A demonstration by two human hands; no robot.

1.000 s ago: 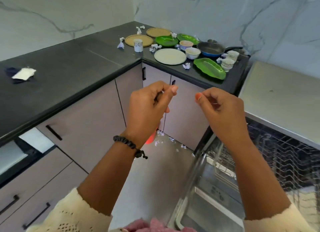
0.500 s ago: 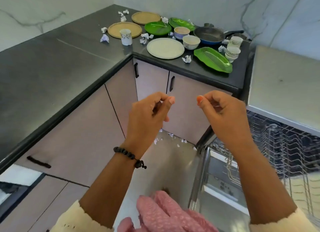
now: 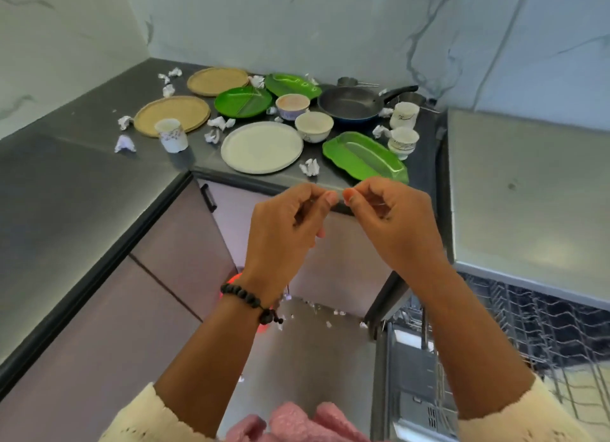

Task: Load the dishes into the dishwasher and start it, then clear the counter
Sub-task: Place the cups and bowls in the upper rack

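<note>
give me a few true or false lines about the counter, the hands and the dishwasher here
1. The frying pan sits on the counter. True.
2. The left hand is lifting the white plate. False: the plate lies on the counter, untouched.
3. The dishwasher rack already holds plates. False: the part in view is empty.
4. Crumpled paper bits are scattered among the dishes. True.
5. The right hand grips a cup. False: both hands hover in front of the counter edge, holding no dish.

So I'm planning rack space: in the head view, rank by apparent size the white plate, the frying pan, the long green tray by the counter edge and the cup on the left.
1. white plate and long green tray: look alike, unranked
2. frying pan, though it sits farther back
3. cup
</note>
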